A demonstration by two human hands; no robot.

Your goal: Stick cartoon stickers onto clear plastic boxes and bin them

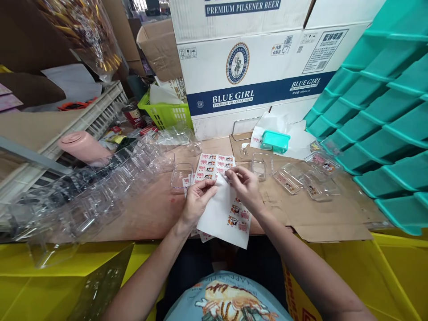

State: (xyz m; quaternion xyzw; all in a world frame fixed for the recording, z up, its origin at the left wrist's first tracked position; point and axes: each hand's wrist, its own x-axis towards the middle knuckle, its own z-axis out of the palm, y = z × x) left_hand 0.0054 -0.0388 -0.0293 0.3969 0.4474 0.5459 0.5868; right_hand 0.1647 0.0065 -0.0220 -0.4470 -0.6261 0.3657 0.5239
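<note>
Far left: pink cylindrical container [85, 147] on its side, beside a long row of clear plastic boxes [110, 187], many overlapping. Behind them, a lime-green plastic basket [169, 115] with white paper in it.

Centre: single clear plastic box [182, 176] on the brown cardboard surface [147, 209], just left of the printed sticker sheets [209, 166], pink/orange cartoon designs. White-backed sticker sheet [216, 214] lies over those, nearest the person, stickers showing along its right side. Left hand [199, 200] grips its upper left edge, thumb on top. Right hand [245, 185] has fingertips pinched together at its upper edge; can't tell what's between them, too small.

Behind: white-and-blue beer cartons [214, 76].

Right of the hands: upright-looking clear box [262, 167], then clear boxes with cartoon stickers [290, 179]. Teal plastic box [276, 141] on white paper behind those. Far right: stacked teal plastic trays [377, 116].
</note>
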